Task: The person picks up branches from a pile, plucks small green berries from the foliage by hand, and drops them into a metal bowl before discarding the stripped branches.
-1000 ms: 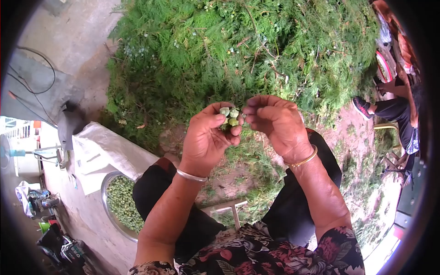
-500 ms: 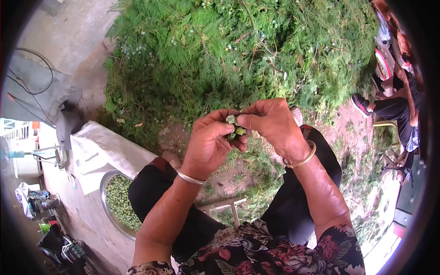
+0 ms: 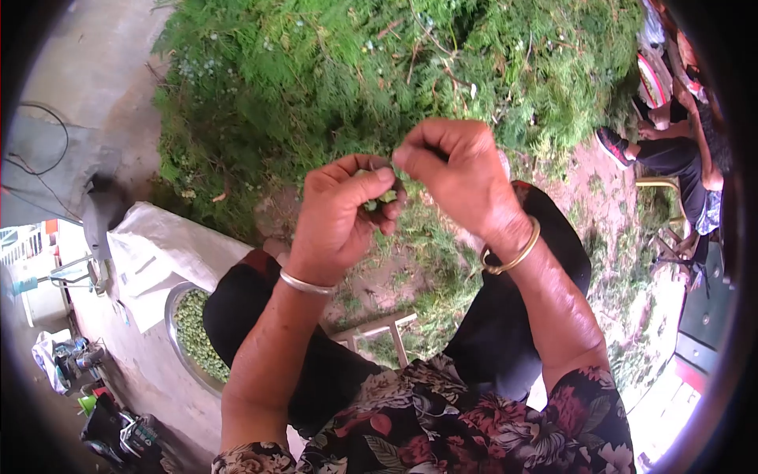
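My left hand (image 3: 335, 217), with a silver bangle at the wrist, is curled around a few small green cones (image 3: 369, 205), partly hidden by the fingers. Just to its right, my right hand (image 3: 466, 178), wearing a gold bangle, is closed in a pinch near the left fingertips. Whatever lies in that pinch is too small to make out. Beyond both hands spreads a large heap of green conifer branches (image 3: 316, 87) dotted with pale cones. By my left knee a metal basin (image 3: 172, 316) holds many picked green cones (image 3: 193, 336).
A white sack (image 3: 178, 241) lies between the basin and the heap. Below my hands is a wooden frame (image 3: 395, 330). Another person's shoe (image 3: 613, 148) and leg show at the right. A dark cable (image 3: 63, 126) curls on the concrete at the left.
My right hand has pulled up and slightly away from the left, which has shifted left with the cones still in it. The whole view has shifted a little.
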Action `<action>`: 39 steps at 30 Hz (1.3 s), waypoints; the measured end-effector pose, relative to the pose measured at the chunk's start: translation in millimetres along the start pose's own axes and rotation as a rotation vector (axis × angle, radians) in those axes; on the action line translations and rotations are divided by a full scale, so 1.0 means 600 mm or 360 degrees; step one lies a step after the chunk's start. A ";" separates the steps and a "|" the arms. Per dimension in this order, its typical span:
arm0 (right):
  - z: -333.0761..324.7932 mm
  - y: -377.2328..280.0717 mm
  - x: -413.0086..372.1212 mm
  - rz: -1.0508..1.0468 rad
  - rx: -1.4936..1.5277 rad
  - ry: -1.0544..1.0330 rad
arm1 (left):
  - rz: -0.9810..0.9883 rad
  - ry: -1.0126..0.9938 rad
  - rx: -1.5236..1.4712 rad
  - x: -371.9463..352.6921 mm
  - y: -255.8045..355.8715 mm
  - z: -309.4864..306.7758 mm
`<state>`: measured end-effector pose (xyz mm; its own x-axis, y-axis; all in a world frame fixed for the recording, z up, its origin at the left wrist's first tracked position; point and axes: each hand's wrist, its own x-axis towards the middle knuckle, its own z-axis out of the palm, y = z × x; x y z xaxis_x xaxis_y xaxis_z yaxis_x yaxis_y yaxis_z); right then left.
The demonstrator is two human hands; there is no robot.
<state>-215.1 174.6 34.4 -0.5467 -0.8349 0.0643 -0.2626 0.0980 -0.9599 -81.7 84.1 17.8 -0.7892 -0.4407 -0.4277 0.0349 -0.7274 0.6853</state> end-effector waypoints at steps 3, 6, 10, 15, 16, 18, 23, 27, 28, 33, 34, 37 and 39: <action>-0.022 -0.004 0.010 0.0100 0.0191 -0.0107 | 0.0013 -0.0009 0.0044 0.002 0.001 -0.014; -0.039 0.033 -0.003 -0.0174 -0.0262 -0.0446 | 0.0065 -0.0028 -0.0152 0.001 0.020 -0.034; -0.040 -0.001 0.006 0.0541 -0.0935 -0.1095 | 0.0256 -0.0049 -0.0300 -0.034 0.077 -0.093; -0.054 0.068 -0.006 -0.0191 -0.0934 -0.0811 | 0.0502 0.0315 -0.0143 -0.177 0.195 -0.235; -0.053 0.068 -0.004 -0.0228 -0.0899 -0.0830 | 0.0611 0.0506 -0.0022 -0.214 0.207 -0.265; -0.041 0.054 0.001 -0.0011 -0.1002 -0.0867 | 0.0650 0.0888 0.0127 -0.292 0.214 -0.339; -0.011 0.036 0.005 0.0022 -0.0938 -0.0849 | 0.0443 0.1896 0.0942 -0.460 0.128 -0.465; -0.008 0.048 0.005 0.0041 -0.0948 -0.0807 | -0.0326 0.1924 0.1890 -0.546 0.045 -0.591; -0.008 0.051 0.006 -0.0061 -0.0984 -0.0810 | -0.0378 0.1953 0.1908 -0.556 0.029 -0.624; -0.013 0.062 0.005 -0.0133 -0.1286 -0.0707 | -0.0348 0.1796 0.2199 -0.495 0.067 -0.622; -0.017 0.049 0.005 -0.0137 -0.1279 -0.0671 | -0.0316 0.1790 0.2224 -0.472 0.091 -0.590; -0.028 0.028 0.003 0.0173 -0.1229 -0.0667 | -0.0160 0.1234 0.2329 -0.382 0.155 -0.423; -0.033 0.028 0.000 0.0188 -0.1247 -0.0667 | 0.0007 0.0945 0.2385 -0.326 0.181 -0.374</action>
<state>-235.3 186.8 23.3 -0.3097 -0.9101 -0.2755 -0.7744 0.4095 -0.4823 213.8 -26.6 43.2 -0.4413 -0.8320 -0.3364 -0.8457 0.2602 0.4658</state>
